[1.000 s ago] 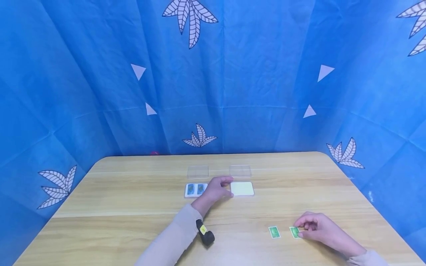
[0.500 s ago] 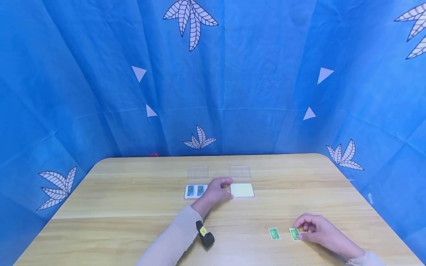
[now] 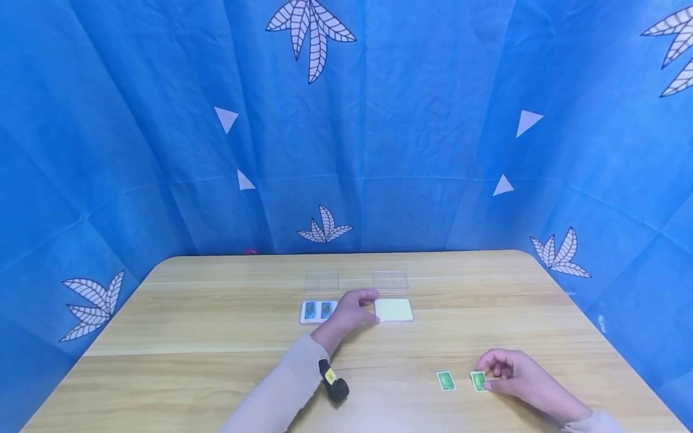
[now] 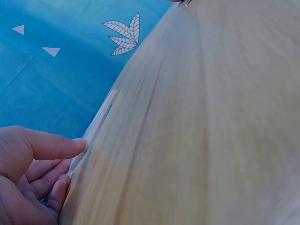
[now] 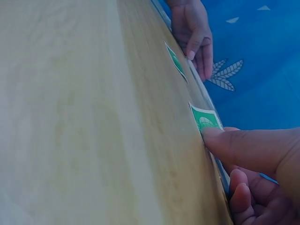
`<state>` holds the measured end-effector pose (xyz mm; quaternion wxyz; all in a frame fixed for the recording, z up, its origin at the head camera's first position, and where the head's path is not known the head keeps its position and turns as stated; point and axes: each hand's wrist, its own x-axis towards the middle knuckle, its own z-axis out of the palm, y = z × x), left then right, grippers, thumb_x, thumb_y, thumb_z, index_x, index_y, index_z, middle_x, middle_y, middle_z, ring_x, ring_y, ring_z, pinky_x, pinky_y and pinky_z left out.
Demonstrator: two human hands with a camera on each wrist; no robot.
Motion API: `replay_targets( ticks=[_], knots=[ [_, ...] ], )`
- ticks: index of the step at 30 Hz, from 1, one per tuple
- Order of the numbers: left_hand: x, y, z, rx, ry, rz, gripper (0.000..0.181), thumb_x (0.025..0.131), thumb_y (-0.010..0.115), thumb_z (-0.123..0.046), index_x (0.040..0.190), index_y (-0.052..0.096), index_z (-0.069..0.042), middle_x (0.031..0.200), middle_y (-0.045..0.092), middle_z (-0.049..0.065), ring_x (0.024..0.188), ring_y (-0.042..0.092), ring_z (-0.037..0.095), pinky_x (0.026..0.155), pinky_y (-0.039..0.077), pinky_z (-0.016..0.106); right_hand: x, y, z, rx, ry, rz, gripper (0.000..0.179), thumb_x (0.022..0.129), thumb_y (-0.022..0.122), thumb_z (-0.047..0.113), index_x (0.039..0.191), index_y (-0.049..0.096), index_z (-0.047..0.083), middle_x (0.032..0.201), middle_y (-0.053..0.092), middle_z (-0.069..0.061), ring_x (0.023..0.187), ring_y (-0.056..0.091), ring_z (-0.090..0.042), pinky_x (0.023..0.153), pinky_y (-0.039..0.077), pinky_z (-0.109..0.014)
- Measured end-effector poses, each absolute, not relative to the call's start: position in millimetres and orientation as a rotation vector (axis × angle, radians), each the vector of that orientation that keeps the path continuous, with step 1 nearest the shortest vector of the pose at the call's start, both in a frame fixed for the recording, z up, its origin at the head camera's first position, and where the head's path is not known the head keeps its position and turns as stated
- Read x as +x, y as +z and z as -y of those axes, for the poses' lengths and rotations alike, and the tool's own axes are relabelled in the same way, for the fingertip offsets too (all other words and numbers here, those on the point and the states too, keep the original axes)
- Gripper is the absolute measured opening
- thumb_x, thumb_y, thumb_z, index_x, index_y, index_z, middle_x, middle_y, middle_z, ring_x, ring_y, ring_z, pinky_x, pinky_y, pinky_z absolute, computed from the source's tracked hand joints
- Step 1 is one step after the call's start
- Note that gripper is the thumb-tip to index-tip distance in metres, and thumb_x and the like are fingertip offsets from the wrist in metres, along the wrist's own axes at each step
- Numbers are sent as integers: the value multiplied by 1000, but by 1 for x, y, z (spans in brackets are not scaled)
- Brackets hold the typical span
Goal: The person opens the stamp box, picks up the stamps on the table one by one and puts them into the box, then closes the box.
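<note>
My left hand holds the left end of a shallow clear plastic case with a cream inside. In the left wrist view the thumb lies on the edge of the case, the other fingers curled beside it. My right hand pinches a small green card by its right side. The right wrist view shows the thumb on the face of that card; the fingertip behind is mostly hidden. A second green card lies flat to its left, untouched.
Left of my left hand stands a matching case with two blue cards visible. Behind the cases lie two clear plastic lids. All this is on a wooden table with a blue curtain behind it.
The right hand and the green card it pinches have shifted very slightly. The left hand stays at the case.
</note>
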<state>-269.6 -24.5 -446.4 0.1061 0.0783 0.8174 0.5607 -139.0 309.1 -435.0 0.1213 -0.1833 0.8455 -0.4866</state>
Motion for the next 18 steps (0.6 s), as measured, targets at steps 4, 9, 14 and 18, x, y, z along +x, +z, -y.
replay_targets(
  ticks=[4, 9, 14, 18],
  knots=[
    [-269, -446, 25, 236, 1663, -2405, 54, 65, 77, 3, 116, 65, -8, 113, 63, 4, 106, 55, 24, 94, 47, 37, -140, -434, -306, -522, -1429, -2464, 22, 81, 69, 10, 99, 62, 0, 82, 58, 2, 71, 52, -7, 61, 46, -21],
    [-269, -447, 25, 242, 1664, -2406, 55, 65, 77, 4, 117, 64, -8, 114, 63, 5, 106, 55, 23, 94, 47, 37, -140, -433, -304, -498, -1412, -2477, 17, 84, 66, 11, 97, 62, 1, 80, 58, 2, 70, 52, -7, 60, 47, -21],
    [-268, -446, 25, 243, 1657, -2412, 55, 65, 77, 4, 118, 64, -7, 115, 63, 6, 107, 55, 24, 95, 46, 38, -139, -432, -303, -475, -1394, -2514, 15, 86, 64, 14, 96, 63, 2, 77, 57, 3, 68, 51, -8, 59, 46, -22],
    [-268, -445, 25, 223, 1652, -2419, 55, 65, 77, 3, 118, 64, -8, 115, 63, 5, 107, 55, 24, 95, 46, 38, -139, -432, -302, -484, -1395, -2544, 13, 87, 63, 14, 95, 64, 3, 78, 59, 3, 68, 52, -8, 59, 46, -23]
  ],
)
